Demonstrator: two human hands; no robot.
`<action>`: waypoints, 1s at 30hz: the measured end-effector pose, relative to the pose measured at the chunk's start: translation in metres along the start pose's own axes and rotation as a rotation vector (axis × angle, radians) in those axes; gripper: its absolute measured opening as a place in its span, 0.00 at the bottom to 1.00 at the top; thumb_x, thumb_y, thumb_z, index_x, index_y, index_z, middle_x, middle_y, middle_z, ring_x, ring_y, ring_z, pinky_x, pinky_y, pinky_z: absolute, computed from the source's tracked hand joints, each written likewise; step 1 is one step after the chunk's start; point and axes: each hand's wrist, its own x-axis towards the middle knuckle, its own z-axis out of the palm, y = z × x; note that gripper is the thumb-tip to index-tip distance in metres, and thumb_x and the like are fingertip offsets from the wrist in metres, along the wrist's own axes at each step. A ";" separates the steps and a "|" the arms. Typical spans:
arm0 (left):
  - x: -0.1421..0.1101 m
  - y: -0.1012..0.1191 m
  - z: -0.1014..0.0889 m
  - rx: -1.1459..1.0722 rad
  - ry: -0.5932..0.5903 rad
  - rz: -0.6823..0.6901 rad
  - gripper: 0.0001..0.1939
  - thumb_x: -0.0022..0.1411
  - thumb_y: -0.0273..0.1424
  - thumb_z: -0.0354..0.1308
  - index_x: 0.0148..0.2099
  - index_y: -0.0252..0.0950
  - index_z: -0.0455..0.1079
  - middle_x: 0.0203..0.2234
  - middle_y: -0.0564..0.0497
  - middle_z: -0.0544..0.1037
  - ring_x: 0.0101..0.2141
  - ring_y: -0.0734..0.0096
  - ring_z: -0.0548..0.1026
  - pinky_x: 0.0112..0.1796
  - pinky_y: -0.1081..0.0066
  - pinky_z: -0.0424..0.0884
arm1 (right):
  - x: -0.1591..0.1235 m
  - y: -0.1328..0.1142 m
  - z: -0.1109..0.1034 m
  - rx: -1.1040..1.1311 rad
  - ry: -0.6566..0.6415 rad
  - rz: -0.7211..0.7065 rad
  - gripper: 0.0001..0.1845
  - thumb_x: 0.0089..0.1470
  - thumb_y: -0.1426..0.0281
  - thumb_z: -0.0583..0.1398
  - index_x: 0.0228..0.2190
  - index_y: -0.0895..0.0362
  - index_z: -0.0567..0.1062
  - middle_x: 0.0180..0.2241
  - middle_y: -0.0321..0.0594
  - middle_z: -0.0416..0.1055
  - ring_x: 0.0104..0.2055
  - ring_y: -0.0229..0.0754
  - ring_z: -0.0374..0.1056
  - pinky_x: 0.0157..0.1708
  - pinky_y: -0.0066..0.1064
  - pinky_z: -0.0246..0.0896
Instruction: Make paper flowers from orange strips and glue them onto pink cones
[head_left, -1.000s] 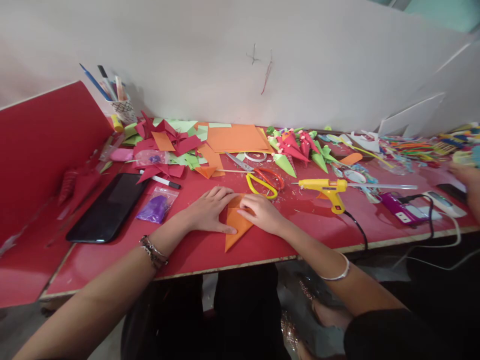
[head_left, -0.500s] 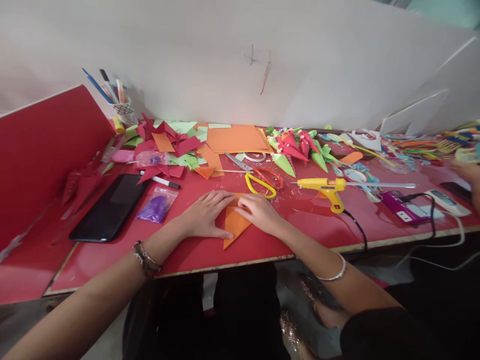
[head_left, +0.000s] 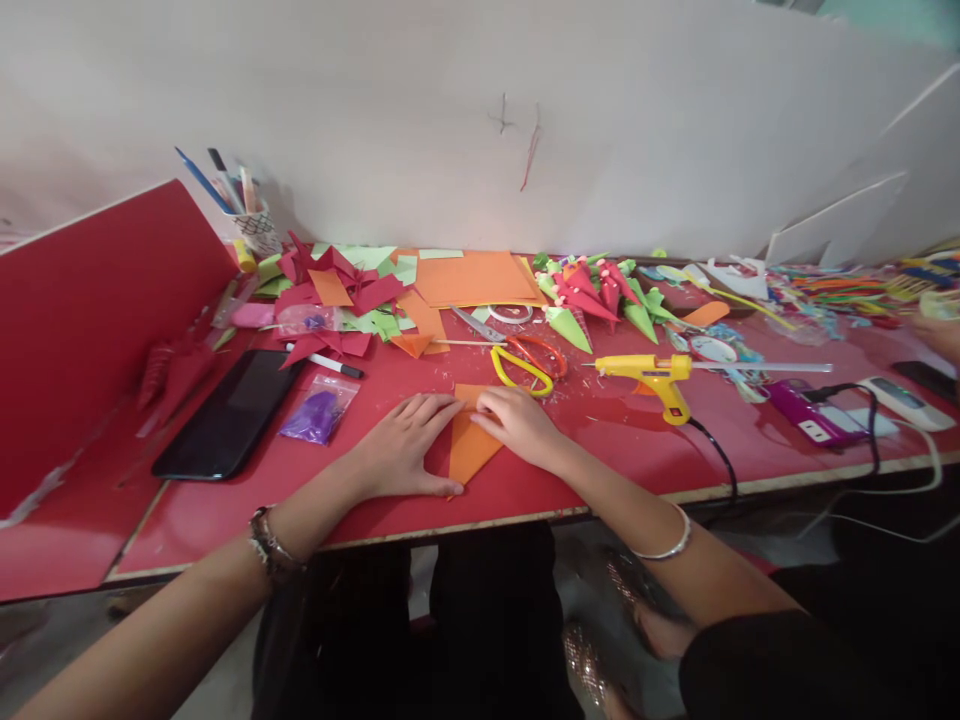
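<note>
A folded piece of orange paper [head_left: 472, 447] lies on the red table near its front edge, narrowing to a point toward me. My left hand [head_left: 409, 445] rests flat along the paper's left side, fingers stretched and thumb apart near the lower tip. On the upper right part of the paper, the curled fingers of my right hand [head_left: 516, 425] press and grip it. The fingertips of both hands come close together at the top and hide part of it. Scissors [head_left: 525, 380] with yellow and orange handles lie just beyond my right hand.
A yellow glue gun [head_left: 654, 375] with a cord lies to the right, near a purple power socket [head_left: 814, 410]. At left are a black phone [head_left: 229, 415] and a purple packet [head_left: 319, 412]. Paper cones [head_left: 585, 295], orange sheets [head_left: 472, 277] and red scraps [head_left: 337, 280] line the back.
My left hand has shifted slightly left and its thumb has slid down to the paper's lower tip, uncovering more of the upper left edge. My right hand has hardly moved.
</note>
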 end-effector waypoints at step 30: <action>-0.017 0.011 -0.001 0.041 -0.065 0.207 0.21 0.62 0.37 0.42 0.57 0.50 0.52 0.56 0.50 0.54 0.55 0.62 0.54 0.53 0.57 0.51 | 0.000 -0.003 -0.002 -0.057 -0.009 0.007 0.10 0.54 0.68 0.52 0.23 0.58 0.63 0.23 0.35 0.64 0.28 0.34 0.58 0.28 0.26 0.45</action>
